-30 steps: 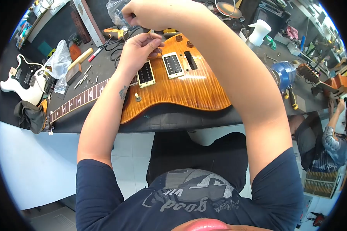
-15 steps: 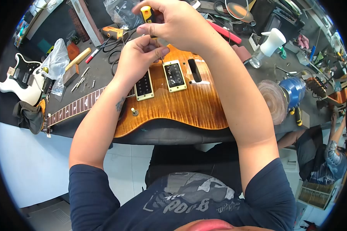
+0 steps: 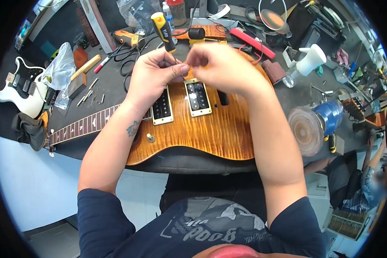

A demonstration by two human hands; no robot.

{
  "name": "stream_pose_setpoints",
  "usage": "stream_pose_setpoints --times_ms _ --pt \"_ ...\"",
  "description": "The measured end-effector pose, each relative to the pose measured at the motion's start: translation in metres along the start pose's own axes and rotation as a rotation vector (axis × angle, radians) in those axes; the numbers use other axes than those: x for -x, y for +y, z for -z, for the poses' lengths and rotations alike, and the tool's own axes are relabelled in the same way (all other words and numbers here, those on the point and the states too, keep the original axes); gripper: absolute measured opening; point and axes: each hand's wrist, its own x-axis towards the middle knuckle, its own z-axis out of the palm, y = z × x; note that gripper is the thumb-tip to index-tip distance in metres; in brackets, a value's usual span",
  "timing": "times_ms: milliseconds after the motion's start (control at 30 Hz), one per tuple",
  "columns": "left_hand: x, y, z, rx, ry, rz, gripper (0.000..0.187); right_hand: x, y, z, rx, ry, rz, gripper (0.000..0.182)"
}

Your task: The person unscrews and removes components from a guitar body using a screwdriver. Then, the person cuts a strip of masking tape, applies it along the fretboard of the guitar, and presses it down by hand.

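An amber flame-top electric guitar (image 3: 228, 137) lies on the bench with its neck pointing left. My left hand (image 3: 157, 71) is closed, thumb and fingers pinching the shaft of a yellow-and-black screwdriver (image 3: 163, 32). The screwdriver stands nearly upright, handle leaning slightly left. Its lower end is by the upper edge of a cream-framed pickup (image 3: 198, 99); the exact contact is hidden. My right hand (image 3: 223, 66) hovers just right of my left fingertips, off the handle, its fingers blurred by motion. A second pickup (image 3: 162, 107) sits partly behind my left wrist.
A white guitar body (image 3: 21, 88) and a plastic bag (image 3: 60, 71) lie at the left. Small metal rods (image 3: 89, 92) are beside a wood-handled block. A red tool (image 3: 253, 43), white spray bottle (image 3: 307, 62) and blue-ended jar (image 3: 307, 129) stand right. Another person sits at far right.
My right hand has let go of the screwdriver handle and moved down and right. My left hand stays on the shaft. The guitar appears slightly lower in view.
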Motion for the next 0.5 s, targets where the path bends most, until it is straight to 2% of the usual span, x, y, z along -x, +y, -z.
stream_pose_setpoints --times_ms 100,333,400,500 --pt "-0.001 -0.002 0.000 0.026 0.017 -0.002 0.012 0.001 0.006 -0.008 0.051 -0.088 -0.081 0.021" --pt "-0.002 0.003 -0.001 0.034 0.012 -0.020 0.016 -0.008 0.007 -0.026 0.093 -0.108 -0.099 0.025" --pt "0.000 0.002 0.000 0.022 0.013 -0.021 0.016 -0.009 0.003 -0.028 0.089 -0.090 -0.082 0.021" --pt "0.001 0.003 0.004 0.029 0.121 -0.091 0.014 -0.011 0.003 -0.027 0.110 -0.099 -0.028 0.015"
